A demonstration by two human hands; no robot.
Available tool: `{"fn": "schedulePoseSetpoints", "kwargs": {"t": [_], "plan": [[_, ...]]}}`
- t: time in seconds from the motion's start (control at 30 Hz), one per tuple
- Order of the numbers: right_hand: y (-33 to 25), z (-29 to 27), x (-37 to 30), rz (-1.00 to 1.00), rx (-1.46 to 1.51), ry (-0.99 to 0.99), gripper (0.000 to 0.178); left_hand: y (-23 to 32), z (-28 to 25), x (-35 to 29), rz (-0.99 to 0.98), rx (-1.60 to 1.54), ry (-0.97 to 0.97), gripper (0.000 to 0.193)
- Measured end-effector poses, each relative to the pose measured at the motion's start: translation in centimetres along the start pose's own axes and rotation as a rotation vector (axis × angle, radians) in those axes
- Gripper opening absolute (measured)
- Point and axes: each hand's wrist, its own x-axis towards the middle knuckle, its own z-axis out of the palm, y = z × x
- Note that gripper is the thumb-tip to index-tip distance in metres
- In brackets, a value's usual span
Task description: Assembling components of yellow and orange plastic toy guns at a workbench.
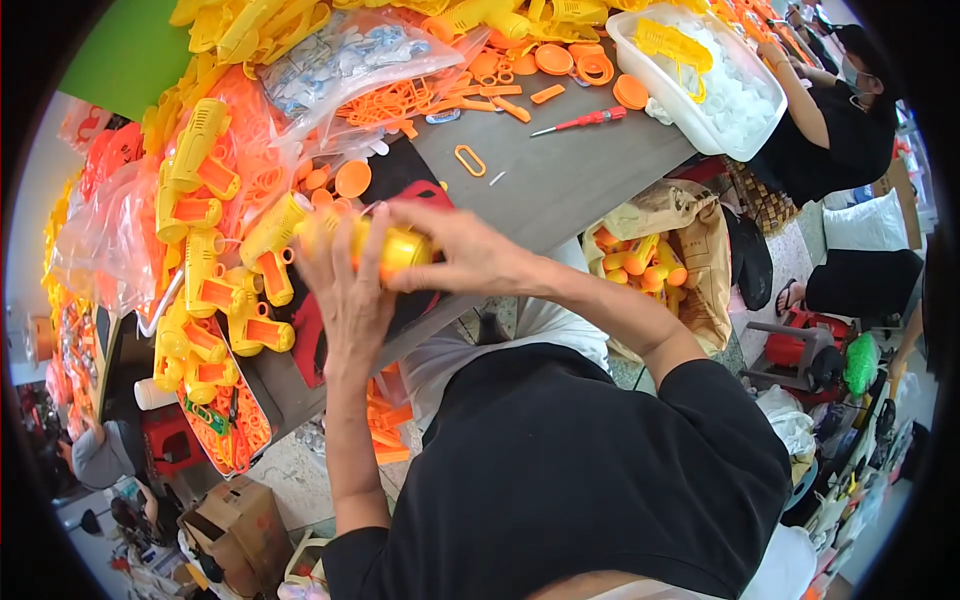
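Observation:
Between my two hands is a yellow plastic toy gun (408, 250), its rounded barrel end pointing right; the rest is hidden under my fingers. My left hand (345, 275) lies over its left part, closed on it and slightly blurred. The fingers and thumb of my right hand (462, 245) wrap round the barrel end. Beneath them on the tabletop is a black and red mat (312, 335). Several matching yellow toy guns (205, 270) are heaped to the left. Orange discs (353, 179) lie just beyond my hands.
A red screwdriver (580, 121) and an orange loop (470, 160) lie on the grey table (450, 200). A white bin (745, 140) of translucent pieces stands far right. Below the table edge, a brown sack (712, 290) holds yellow-orange toys. An orange-filled tray (262, 425) sits left. Another person (835, 120) works at right.

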Motion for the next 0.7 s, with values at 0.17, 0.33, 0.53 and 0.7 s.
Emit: {"fn": "schedulePoseSetpoints", "kwargs": {"t": [0.17, 0.33, 0.53, 0.7], "plan": [[10.8, -10.1, 4.0, -0.082, -0.368, 0.453, 0.026, -0.6, -0.4, -1.6, -0.496, -0.811, 0.140, 0.061], [17.0, -20.4, 5.4, 0.057, -1.327, 0.552, 0.024, -1.2, 1.0, -3.2, -0.640, -0.979, 0.112, 0.063], [18.0, -19.4, 6.6, -0.080, -1.204, 0.223, 0.015, -1.3, 0.4, -3.0, -0.687, -1.058, 0.104, 0.067], [13.0, -18.0, 6.8, 0.234, -0.075, 0.441, 0.022, -0.8, 1.1, -1.4, -0.534, -0.921, 0.070, 0.064]]}}
